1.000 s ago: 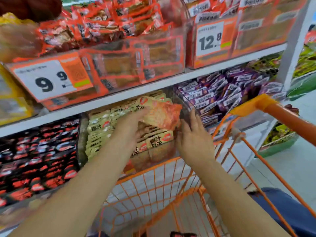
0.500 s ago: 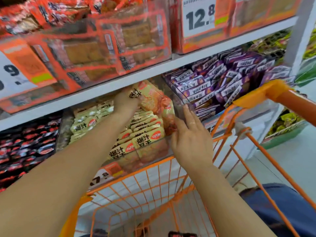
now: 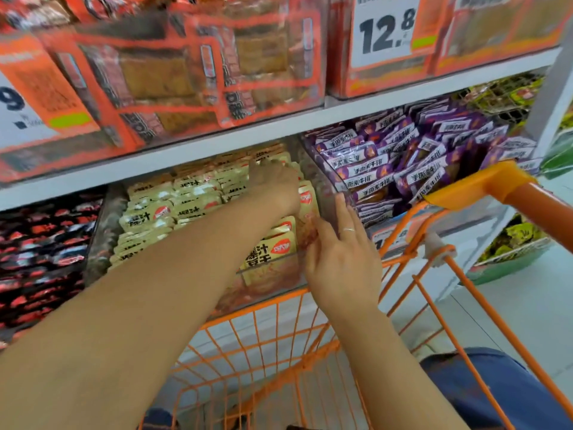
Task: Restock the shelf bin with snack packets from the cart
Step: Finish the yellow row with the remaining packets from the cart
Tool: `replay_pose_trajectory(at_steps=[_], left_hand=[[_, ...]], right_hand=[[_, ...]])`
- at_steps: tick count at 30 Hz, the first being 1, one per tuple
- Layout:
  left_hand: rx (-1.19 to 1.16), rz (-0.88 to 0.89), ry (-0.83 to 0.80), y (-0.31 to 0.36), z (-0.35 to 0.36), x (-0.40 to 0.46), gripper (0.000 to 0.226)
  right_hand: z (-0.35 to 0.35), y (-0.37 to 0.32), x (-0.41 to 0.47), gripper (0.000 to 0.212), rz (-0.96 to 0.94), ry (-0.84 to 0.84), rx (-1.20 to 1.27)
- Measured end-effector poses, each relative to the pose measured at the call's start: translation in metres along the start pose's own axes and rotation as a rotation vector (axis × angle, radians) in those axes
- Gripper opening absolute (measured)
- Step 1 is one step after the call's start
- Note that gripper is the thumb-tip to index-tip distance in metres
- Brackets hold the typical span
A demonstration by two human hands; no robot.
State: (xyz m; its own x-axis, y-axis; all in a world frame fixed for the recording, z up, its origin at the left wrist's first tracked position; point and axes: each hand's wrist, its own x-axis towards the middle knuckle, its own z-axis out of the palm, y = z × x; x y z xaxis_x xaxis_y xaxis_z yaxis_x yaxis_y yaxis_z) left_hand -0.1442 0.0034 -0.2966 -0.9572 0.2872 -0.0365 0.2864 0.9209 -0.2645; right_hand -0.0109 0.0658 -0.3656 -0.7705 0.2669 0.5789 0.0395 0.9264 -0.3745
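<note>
A clear shelf bin on the middle shelf holds several rows of yellow-and-orange snack packets. My left hand reaches deep into the bin and presses down on the packets at its right side; its fingers are mostly hidden. My right hand is at the bin's front right corner with straight fingers, touching the packets and the clear wall there. A ring shows on one finger. The orange wire cart stands right under both arms; I cannot see packets in it.
Purple packets fill the bin to the right, black-and-red packets the one to the left. Orange boxes with price tags 9 and 12.8 sit on the shelf above. The cart handle rises at right. Blue trousers show below.
My left hand has pushed the orange-backed packets down into the bin's right side and reached farther back. My right hand stayed at the bin's front corner. The view tilted slightly down.
</note>
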Motion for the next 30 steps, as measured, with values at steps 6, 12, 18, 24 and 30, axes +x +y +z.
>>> replay_pose_trajectory(at_steps=[6, 12, 18, 24, 30], left_hand=[[0.040, 0.008, -0.132, 0.013, 0.005, 0.002, 0.075], [0.118, 0.013, -0.113, 0.002, 0.008, 0.014, 0.055], [0.116, 0.020, 0.003, -0.002, 0.014, 0.018, 0.065], [-0.279, 0.012, 0.162, -0.035, -0.007, -0.030, 0.060], [-0.563, 0.179, 0.357, -0.089, 0.004, -0.179, 0.019]], right_hand=[[0.002, 0.002, -0.001, 0.034, 0.000, -0.009, 0.013], [0.000, 0.001, -0.001, 0.039, 0.001, -0.005, 0.018], [0.003, 0.002, -0.002, 0.035, -0.008, 0.011, 0.002], [0.003, 0.003, -0.001, 0.035, -0.027, -0.010, 0.039], [-0.020, -0.006, -0.005, 0.034, -0.161, -0.009, 0.187]])
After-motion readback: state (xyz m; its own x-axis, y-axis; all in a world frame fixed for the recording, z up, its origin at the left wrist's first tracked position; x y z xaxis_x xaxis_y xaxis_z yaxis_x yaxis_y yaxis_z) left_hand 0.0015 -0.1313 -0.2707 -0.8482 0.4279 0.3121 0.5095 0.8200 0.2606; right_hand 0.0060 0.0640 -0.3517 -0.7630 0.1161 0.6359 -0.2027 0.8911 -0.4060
